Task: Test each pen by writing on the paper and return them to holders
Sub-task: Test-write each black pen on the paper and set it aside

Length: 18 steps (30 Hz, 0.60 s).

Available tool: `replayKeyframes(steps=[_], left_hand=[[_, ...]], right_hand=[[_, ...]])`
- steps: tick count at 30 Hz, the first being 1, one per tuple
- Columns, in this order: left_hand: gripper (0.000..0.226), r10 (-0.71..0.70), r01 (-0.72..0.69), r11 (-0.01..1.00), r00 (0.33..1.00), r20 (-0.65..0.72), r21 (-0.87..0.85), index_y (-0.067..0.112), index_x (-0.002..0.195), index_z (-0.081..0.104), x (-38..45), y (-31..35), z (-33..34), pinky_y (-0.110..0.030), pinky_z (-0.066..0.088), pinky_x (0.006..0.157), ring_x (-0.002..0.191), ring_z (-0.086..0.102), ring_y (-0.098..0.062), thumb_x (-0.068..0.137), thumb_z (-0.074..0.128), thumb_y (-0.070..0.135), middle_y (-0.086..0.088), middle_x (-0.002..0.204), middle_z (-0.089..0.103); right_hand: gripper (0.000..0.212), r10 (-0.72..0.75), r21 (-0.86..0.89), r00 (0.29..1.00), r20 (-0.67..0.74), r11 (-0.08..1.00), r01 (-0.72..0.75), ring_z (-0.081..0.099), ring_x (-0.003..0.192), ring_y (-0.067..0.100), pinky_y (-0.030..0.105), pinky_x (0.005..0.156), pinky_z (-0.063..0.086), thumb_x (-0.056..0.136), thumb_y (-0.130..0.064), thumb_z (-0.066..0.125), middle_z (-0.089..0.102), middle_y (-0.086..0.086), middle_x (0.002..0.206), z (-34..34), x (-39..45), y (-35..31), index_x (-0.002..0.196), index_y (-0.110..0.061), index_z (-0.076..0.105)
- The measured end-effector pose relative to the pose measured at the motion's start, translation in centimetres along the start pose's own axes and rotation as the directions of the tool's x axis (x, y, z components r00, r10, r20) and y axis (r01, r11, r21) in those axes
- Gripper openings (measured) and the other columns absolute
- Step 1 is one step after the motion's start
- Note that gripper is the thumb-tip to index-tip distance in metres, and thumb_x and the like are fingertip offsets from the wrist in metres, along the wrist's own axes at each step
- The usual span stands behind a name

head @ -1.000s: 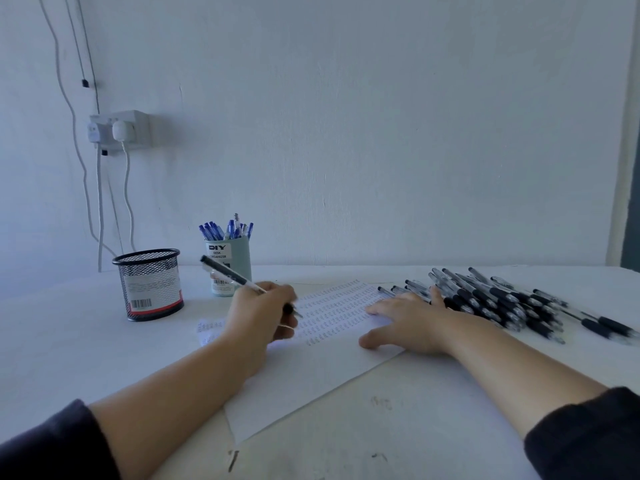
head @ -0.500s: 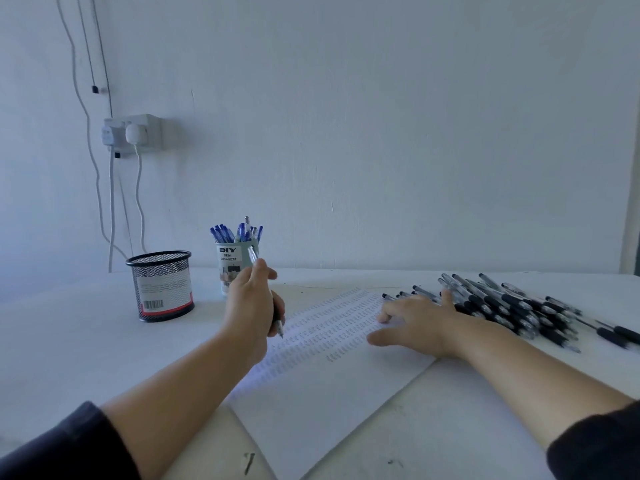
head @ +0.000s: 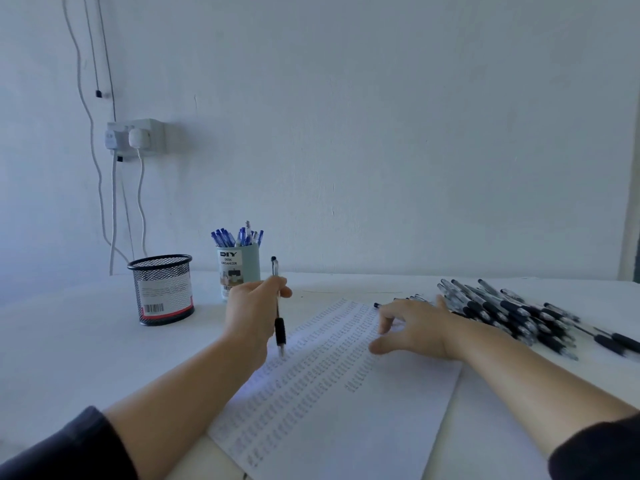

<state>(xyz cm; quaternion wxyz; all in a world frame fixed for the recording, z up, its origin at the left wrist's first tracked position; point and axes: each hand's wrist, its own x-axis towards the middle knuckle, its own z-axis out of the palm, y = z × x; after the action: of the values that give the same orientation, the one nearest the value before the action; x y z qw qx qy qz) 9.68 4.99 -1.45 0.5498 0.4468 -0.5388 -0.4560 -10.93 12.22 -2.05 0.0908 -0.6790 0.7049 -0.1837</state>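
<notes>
Paper is covered in rows of test marks and the blue holder at 11 o'clock is full, but a big pile of black pens remains at 2 o'clock and the mesh holder looks empty. Left hand pinches a black pen upright, tip just above the paper. Right hand lies flat, fingers spread, pinning the sheet.
</notes>
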Motion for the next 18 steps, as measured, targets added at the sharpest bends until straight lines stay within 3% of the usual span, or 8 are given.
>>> replayKeyframes(steps=[4,6,7,9,11,14,16,18], left_hand=[[0.007,-0.079,0.073,0.996,0.989,0.127,0.046,-0.002,0.086,0.06,-0.7,0.7,0.7,-0.025,0.035,0.041,0.037,0.041,-0.014,0.087,0.064,0.004,-0.006,0.05,0.049],[0.046,-0.142,0.101,0.979,0.961,0.235,0.177,0.004,0.128,0.046,-0.9,1.0,1.6,-0.023,0.04,0.038,0.037,0.048,-0.015,0.086,0.065,0.003,-0.011,0.057,0.055],[0.062,-0.162,0.094,0.968,0.942,0.295,0.232,0.007,0.14,0.034,-1.1,1.2,2.2,-0.023,0.042,0.038,0.038,0.05,-0.016,0.087,0.066,0.003,-0.013,0.06,0.057],[0.068,-0.176,0.053,0.946,0.913,0.369,0.319,0.013,0.144,0.029,-1.3,1.4,3.9,-0.022,0.043,0.038,0.039,0.052,-0.016,0.087,0.066,0.006,-0.012,0.062,0.057],[0.061,-0.159,0.004,0.936,0.896,0.414,0.352,0.012,0.14,0.035,-1.6,1.3,5.4,-0.021,0.044,0.038,0.038,0.053,-0.014,0.088,0.067,0.011,-0.011,0.063,0.058],[0.058,-0.144,0.004,0.958,0.87,0.471,0.286,0.013,0.139,0.034,-2.0,1.0,7.0,-0.022,0.046,0.041,0.041,0.056,-0.014,0.091,0.064,0.025,-0.011,0.066,0.061],[0.053,-0.119,-0.006,0.967,0.871,0.476,0.254,0.016,0.137,0.035,-1.9,0.8,7.3,-0.024,0.049,0.046,0.05,0.058,-0.015,0.093,0.06,0.031,-0.009,0.071,0.062],[0.049,-0.029,-0.077,0.956,0.936,0.352,0.284,0.018,0.136,0.039,-0.6,0.7,6.7,-0.031,0.053,0.059,0.065,0.058,-0.017,0.093,0.059,0.03,-0.008,0.086,0.062]], right_hand=[[0.037,0.018,0.257,0.978,-0.207,0.966,0.036,0.053,0.099,0.015,0.048,0.117,0.003,0.092,-0.054,0.044,0.059,-0.008,0.083,-1.2,0.1,0.7,0.07,-0.025,0.053],[0.035,0.094,0.378,0.922,-0.375,0.924,0.06,0.053,0.105,0.018,0.05,0.114,0.016,0.094,-0.05,0.036,0.063,-0.007,0.094,-2.1,0.1,1.4,0.078,-0.028,0.058],[0.034,0.131,0.412,0.893,-0.431,0.909,0.065,0.052,0.106,0.018,0.05,0.113,0.02,0.094,-0.048,0.034,0.062,-0.008,0.096,-2.4,0.0,1.7,0.082,-0.029,0.059],[0.033,0.185,0.44,0.855,-0.484,0.896,0.055,0.05,0.107,0.019,0.05,0.112,0.021,0.097,-0.044,0.031,0.059,-0.009,0.098,-2.9,-0.3,2.4,0.086,-0.027,0.058],[0.034,0.211,0.414,0.85,-0.483,0.91,0.01,0.05,0.112,0.021,0.05,0.113,0.019,0.099,-0.039,0.03,0.06,-0.004,0.102,-2.9,-0.5,2.9,0.09,-0.025,0.059],[0.052,0.212,0.225,0.881,-0.423,0.966,-0.124,0.049,0.117,0.022,0.047,0.116,0.008,0.098,-0.049,0.023,0.063,0.001,0.109,-2.4,-0.3,3.0,0.107,-0.015,0.061],[0.047,0.196,0.107,0.913,-0.358,0.98,-0.168,0.045,0.122,0.019,0.05,0.115,0.0,0.098,-0.052,0.025,0.061,-0.007,0.111,-1.9,-0.1,2.9,0.109,-0.022,0.06],[0.037,0.169,-0.039,0.95,-0.264,0.982,-0.185,0.039,0.13,0.017,0.057,0.112,-0.003,0.094,-0.058,0.032,0.057,-0.013,0.119,-1.4,0.2,2.7,0.11,-0.037,0.057]])
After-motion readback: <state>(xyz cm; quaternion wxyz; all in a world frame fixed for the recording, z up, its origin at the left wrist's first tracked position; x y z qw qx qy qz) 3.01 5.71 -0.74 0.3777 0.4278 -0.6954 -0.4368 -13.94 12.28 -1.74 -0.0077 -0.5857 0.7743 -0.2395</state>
